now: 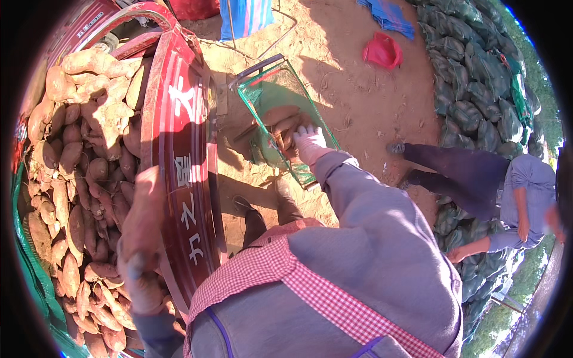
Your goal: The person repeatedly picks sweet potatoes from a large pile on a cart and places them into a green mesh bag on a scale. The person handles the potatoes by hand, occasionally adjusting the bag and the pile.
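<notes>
My left hand [145,291], gloved and blurred by motion, is shut on a large sweet potato [145,210] above the heap of sweet potatoes [91,192] in the red truck bed. My right hand [309,139], in a pale glove, reaches over a green mesh bag [309,100] held stretched on a metal frame [257,70]. Its fingers look apart, and its palm is hidden from view. Several sweet potatoes [282,118] lie inside the bag, just beside the right fingertips.
The truck's red side panel [179,147], bearing white writing, stands between heap and bag. Filled mesh sacks [465,107] are stacked at right, near another person [474,179]. A red bag [383,50] and a blue sack [389,18] lie on the dirt ground [367,103].
</notes>
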Demonstrator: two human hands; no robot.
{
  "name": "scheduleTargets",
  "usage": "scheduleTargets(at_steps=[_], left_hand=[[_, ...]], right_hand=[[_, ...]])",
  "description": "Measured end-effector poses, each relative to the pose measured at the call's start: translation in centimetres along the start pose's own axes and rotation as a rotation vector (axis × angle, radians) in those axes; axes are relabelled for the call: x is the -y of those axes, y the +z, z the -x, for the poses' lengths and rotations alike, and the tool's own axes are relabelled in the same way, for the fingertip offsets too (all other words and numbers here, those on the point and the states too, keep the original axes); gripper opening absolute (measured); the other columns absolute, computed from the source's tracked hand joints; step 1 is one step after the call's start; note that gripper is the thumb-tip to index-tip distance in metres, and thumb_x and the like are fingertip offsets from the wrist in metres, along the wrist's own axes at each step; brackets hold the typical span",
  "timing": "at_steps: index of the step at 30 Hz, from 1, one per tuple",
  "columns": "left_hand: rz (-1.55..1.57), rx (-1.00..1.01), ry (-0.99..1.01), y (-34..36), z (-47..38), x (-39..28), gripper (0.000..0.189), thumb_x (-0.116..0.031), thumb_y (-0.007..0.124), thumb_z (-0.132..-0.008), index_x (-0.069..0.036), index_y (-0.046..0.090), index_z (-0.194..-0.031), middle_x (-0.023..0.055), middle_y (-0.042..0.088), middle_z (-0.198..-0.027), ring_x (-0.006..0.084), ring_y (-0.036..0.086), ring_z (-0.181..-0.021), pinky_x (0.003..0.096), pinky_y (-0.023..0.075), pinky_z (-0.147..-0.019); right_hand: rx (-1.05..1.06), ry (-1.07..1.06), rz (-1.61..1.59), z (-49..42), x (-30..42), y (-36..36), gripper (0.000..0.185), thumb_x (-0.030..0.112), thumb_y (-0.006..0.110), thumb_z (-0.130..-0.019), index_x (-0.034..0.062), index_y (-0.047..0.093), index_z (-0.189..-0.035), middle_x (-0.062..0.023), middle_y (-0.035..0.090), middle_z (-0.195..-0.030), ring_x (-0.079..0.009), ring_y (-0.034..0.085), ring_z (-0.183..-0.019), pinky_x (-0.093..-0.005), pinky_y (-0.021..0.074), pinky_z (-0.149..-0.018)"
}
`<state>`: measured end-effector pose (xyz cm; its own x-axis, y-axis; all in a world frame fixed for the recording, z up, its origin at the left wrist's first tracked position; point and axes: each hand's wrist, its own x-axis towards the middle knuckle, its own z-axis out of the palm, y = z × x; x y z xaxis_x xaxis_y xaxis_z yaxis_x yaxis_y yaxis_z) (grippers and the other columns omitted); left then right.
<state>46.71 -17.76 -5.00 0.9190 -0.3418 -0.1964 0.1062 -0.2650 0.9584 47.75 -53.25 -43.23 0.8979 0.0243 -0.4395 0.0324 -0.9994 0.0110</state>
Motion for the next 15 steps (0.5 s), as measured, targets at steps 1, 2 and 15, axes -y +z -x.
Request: scheduleTargets(at_steps=[1,2,15], left_hand=[[-0.091,0.004,-0.006,0.8,-0.4,-0.7,0.114,-0.086,0.049,-0.087,0.009,0.050,-0.149,0.0200,0.048,-0.157,0.0297,0.036,-0.153,0.0433,0.0239,-0.127],[-0.003,-0.028,0.005,2.1,-1.1,0.0,0.113,-0.085,0.051,-0.086,0.010,0.052,-0.148,0.0190,0.049,-0.157,0.0297,0.040,-0.151,0.0431,0.0266,-0.126],[0.259,-0.184,-0.316,8.9,-3.7,8.3,0.055,-0.011,0.074,-0.092,0.000,0.052,-0.141,0.0107,0.063,-0.122,0.0178,0.062,-0.106,0.0324,0.0491,-0.096]], right_hand=[[0.093,-0.015,-0.141,0.8,0.5,-2.9,0.069,0.041,0.076,-0.085,0.0140,0.059,-0.145,-0.0149,0.064,-0.135,-0.0322,0.059,-0.128,-0.0554,0.0388,-0.114],[0.113,-0.047,-0.414,3.1,1.3,-7.8,0.070,0.042,0.075,-0.087,0.0138,0.056,-0.148,-0.0144,0.060,-0.141,-0.0297,0.056,-0.133,-0.0520,0.0391,-0.114],[-0.140,0.010,-1.359,4.2,-1.7,-18.8,0.108,0.019,0.091,-0.073,0.0050,0.029,-0.161,-0.0169,0.056,-0.147,-0.0269,0.055,-0.134,-0.0362,0.0462,-0.111]])
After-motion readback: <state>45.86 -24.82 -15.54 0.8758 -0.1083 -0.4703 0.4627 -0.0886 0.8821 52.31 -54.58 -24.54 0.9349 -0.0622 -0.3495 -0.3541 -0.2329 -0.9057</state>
